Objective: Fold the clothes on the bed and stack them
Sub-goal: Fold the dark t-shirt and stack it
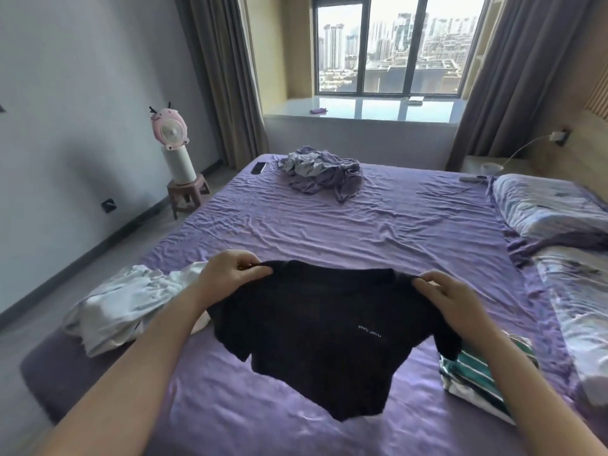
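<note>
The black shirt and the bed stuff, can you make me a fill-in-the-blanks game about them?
1. Both hands, left hand and right hand, hold up the ____ shirt.
2. The bed sheet is ____.
3. The striped garment lies on the person's ____ side.

Missing words: black; purple; right

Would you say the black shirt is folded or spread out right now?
Spread out: the black shirt hangs open, pinched at its shoulders by the left hand and right hand.
</note>
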`<state>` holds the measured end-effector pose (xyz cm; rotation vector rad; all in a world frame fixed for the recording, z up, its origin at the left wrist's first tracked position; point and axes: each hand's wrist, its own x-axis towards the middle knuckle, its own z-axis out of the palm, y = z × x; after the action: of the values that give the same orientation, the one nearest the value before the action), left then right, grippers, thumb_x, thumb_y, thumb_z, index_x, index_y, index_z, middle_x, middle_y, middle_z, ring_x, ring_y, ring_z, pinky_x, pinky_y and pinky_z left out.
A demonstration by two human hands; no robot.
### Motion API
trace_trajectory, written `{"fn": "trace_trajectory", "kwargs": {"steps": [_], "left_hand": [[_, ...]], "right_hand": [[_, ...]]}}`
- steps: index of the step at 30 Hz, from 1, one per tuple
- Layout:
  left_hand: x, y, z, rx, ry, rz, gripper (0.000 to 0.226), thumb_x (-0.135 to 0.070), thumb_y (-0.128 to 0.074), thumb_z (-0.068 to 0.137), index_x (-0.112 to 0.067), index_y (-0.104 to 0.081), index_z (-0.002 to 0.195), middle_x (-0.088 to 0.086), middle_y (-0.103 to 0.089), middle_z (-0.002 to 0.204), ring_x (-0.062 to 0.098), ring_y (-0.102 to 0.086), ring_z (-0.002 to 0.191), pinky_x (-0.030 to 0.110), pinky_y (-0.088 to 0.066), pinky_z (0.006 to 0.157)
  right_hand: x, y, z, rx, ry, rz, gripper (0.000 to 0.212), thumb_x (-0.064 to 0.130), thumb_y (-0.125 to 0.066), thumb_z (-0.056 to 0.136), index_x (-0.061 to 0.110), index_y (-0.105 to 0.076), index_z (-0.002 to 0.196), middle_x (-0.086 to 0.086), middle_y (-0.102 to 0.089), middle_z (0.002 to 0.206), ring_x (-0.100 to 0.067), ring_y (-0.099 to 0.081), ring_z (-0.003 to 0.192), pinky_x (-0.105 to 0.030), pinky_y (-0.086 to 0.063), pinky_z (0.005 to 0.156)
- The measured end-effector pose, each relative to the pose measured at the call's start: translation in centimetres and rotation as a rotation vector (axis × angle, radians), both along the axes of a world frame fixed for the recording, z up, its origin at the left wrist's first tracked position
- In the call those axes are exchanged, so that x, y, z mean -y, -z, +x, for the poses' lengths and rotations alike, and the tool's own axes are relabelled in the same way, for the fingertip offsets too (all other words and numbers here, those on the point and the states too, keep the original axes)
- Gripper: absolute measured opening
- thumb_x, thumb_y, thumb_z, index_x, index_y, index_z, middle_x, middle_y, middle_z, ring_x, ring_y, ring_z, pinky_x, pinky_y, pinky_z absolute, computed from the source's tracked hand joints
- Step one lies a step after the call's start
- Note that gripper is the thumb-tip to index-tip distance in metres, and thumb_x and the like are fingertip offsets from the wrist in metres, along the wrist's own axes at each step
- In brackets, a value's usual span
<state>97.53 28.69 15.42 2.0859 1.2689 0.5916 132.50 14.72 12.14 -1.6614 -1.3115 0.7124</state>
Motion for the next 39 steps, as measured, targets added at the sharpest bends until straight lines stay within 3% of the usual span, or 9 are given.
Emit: {"fn": "trace_trajectory", "kwargs": {"steps": [3, 6, 12, 18, 21, 26, 29, 33, 39], "left_hand": [[-0.1, -0.7, -2.2, -0.034, 0.072, -0.163, 0.042, -0.064, -0.074, 0.062, -0.024, -0.073, 0.076, -0.003, -0.066, 0.069, 0.003, -0.056, 0.064, 0.022, -0.042, 0.064], [-1.3, -2.2, -3.4, -0.053, 0.17, -0.357, 0.055, -0.063, -0.074, 0.055, -0.012, -0.072, 0.077, 0.0, -0.06, 0.067, 0.006, -0.053, 0.061, 0.016, -0.04, 0.055], [-7.3, -1.6, -3.0, -0.074, 0.211, -0.524, 0.043, -0.053, -0.077, 0.063, -0.012, -0.07, 0.073, 0.001, -0.057, 0.068, 0.008, -0.05, 0.061, 0.019, -0.04, 0.053], [-14.5, 11.8, 1.4, -0.205, 0.139, -0.385, 0.012, -0.02, -0.063, 0.09, -0.01, -0.069, 0.09, 0.002, -0.069, 0.085, 0.006, -0.061, 0.079, 0.006, -0.04, 0.064], [-16.9, 21.6, 2.8, -0.304, 0.123, -0.372, 0.013, -0.01, -0.058, 0.091, -0.011, -0.068, 0.098, 0.003, -0.068, 0.093, 0.014, -0.061, 0.09, 0.014, -0.038, 0.068], [-19.1, 33.6, 3.4, -0.417, 0.0, -0.184, 0.014, -0.024, -0.053, 0.092, -0.024, -0.066, 0.098, -0.003, -0.069, 0.097, 0.02, -0.063, 0.093, 0.033, -0.048, 0.079], [-20.3, 36.9, 3.6, -0.387, 0.025, -0.032, 0.015, -0.028, -0.047, 0.094, -0.026, -0.062, 0.098, -0.005, -0.068, 0.088, 0.02, -0.064, 0.08, 0.035, -0.051, 0.067], [-23.2, 39.5, 4.0, -0.398, 0.147, 0.261, 0.026, -0.044, -0.04, 0.09, -0.03, -0.061, 0.092, -0.007, -0.06, 0.069, 0.02, -0.058, 0.047, 0.032, -0.046, 0.038], [-29.1, 41.8, 7.4, -0.493, 0.124, 0.476, 0.026, -0.035, -0.048, 0.087, -0.018, -0.067, 0.085, 0.002, -0.059, 0.067, 0.028, -0.058, 0.055, 0.034, -0.044, 0.042]], "right_hand": [[0.9, 1.0, -0.3, -0.148, -0.12, -0.125, 0.018, 0.034, -0.064, 0.083, 0.02, -0.066, 0.073, -0.001, -0.062, 0.059, -0.011, -0.053, 0.055, -0.018, -0.04, 0.049], [0.6, 0.8, -0.1, -0.26, -0.193, -0.171, 0.048, 0.059, -0.071, 0.066, 0.013, -0.066, 0.076, -0.002, -0.059, 0.062, -0.011, -0.051, 0.056, -0.018, -0.04, 0.049], [-4.2, 1.1, -1.2, -0.365, -0.154, -0.181, 0.02, 0.023, -0.06, 0.084, 0.014, -0.064, 0.067, 0.005, -0.055, 0.058, -0.003, -0.049, 0.052, -0.014, -0.039, 0.048], [-10.9, 12.7, -1.8, -0.161, 0.024, -0.379, 0.013, 0.012, -0.063, 0.087, 0.017, -0.066, 0.076, 0.007, -0.062, 0.066, -0.006, -0.053, 0.065, -0.012, -0.04, 0.057], [-13.2, 21.2, -2.7, -0.062, 0.097, -0.527, 0.018, 0.012, -0.062, 0.088, 0.024, -0.06, 0.074, 0.003, -0.064, 0.073, -0.012, -0.055, 0.069, -0.019, -0.041, 0.062], [-15.2, 30.4, -4.7, 0.083, 0.326, -0.573, 0.005, 0.014, -0.053, 0.092, 0.017, -0.057, 0.093, 0.0, -0.064, 0.086, -0.025, -0.06, 0.087, -0.022, -0.038, 0.064], [-16.5, 33.0, -5.1, 0.283, 0.358, -0.578, 0.012, 0.023, -0.045, 0.096, 0.017, -0.053, 0.103, -0.004, -0.066, 0.092, -0.032, -0.061, 0.09, -0.039, -0.041, 0.068], [-18.6, 34.0, -4.5, 0.553, 0.467, -0.459, 0.016, 0.025, -0.056, 0.091, 0.019, -0.062, 0.104, -0.002, -0.07, 0.09, -0.033, -0.066, 0.075, -0.039, -0.046, 0.058], [-24.0, 35.7, -0.8, 0.723, 0.545, -0.453, 0.017, 0.026, -0.058, 0.091, 0.019, -0.064, 0.105, -0.005, -0.068, 0.089, -0.034, -0.066, 0.072, -0.039, -0.048, 0.058]]}}
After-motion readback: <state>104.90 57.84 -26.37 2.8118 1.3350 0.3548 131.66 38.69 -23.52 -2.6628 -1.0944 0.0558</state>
